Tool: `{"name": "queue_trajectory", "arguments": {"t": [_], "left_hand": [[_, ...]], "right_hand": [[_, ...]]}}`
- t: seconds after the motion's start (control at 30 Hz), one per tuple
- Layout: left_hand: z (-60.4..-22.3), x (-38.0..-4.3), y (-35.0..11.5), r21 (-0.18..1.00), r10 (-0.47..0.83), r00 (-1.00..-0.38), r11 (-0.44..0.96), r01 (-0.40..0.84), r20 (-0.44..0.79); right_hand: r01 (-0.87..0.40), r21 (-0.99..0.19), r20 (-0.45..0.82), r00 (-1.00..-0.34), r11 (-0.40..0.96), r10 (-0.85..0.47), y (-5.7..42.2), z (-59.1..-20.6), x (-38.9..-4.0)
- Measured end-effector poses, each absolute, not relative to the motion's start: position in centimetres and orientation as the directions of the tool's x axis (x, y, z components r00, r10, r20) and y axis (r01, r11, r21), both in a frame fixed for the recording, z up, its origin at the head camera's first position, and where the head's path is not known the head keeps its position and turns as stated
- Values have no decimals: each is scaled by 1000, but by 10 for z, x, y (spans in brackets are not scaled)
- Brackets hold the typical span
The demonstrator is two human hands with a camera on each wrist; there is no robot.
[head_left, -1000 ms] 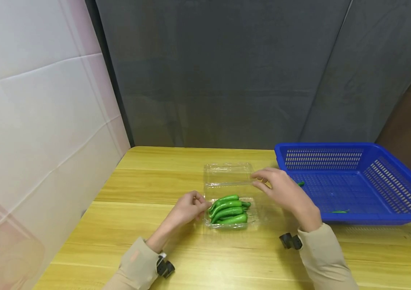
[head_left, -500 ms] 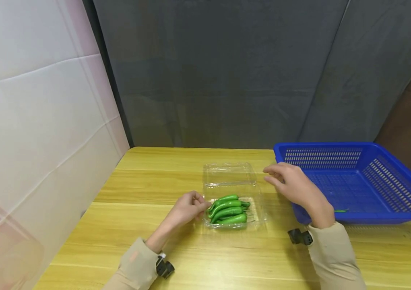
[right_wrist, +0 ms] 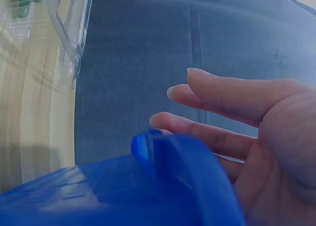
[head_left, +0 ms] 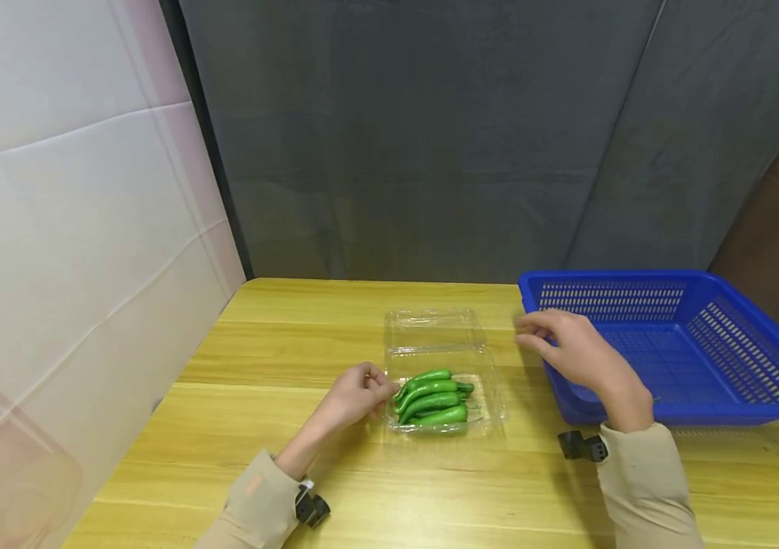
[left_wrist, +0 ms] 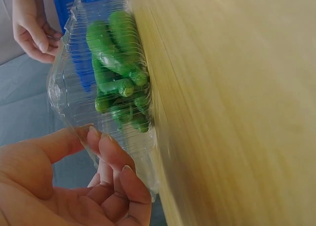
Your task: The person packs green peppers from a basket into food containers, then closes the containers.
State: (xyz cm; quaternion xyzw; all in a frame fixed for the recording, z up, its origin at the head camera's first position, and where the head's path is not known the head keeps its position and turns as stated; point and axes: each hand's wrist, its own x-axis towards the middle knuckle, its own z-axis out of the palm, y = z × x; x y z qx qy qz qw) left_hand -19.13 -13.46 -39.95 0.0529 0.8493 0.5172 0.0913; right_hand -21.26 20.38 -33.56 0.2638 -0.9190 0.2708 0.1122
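Observation:
A clear plastic clamshell container [head_left: 433, 333] lies on the wooden table, its lid folded back away from the person. Several green chili peppers [head_left: 433, 400] sit side by side in its base, stems mostly to the right. My left hand [head_left: 357, 393] pinches the container's left rim between thumb and finger; in the left wrist view the fingertips meet at the clear edge [left_wrist: 64, 107]. My right hand [head_left: 577, 351] hovers over the left rim of a blue plastic basket [head_left: 664, 358], fingers loosely bent and holding nothing. The right wrist view shows thumb and fingers apart.
The slotted blue basket stands on the right of the table, partly covered by the right hand and forearm. A small green tip [head_left: 657, 399] shows by its near wall. A dark grey curtain [head_left: 389, 152] hangs behind the table, a pale panel [head_left: 73, 229] at left.
My right hand has moved right, from beside the container's lid to the basket's left rim. The left hand has stayed at the container's edge, and the peppers lie as before.

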Motion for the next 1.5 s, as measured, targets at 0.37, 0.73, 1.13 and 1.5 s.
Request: {"name": "queue_trajectory", "arguments": {"t": [0.37, 0.73, 1.13, 1.5], "left_hand": [[-398, -190, -134, 900, 184, -977, 434, -19, -109], [-398, -190, -134, 902, 191, -976, 432, -14, -107], [-398, -189, -133, 900, 181, -978, 436, -12, -101], [-399, -190, -133, 900, 176, -978, 435, -22, -109]], "right_hand": [[-522, -428, 354, -848, 738, -395, 215, -334, -213], [-501, -429, 343, -860, 752, -378, 225, -335, -213], [-480, -445, 322, -874, 756, -365, 234, -337, -213], [-470, -450, 288, -881, 759, -375, 243, -340, -216]]}}
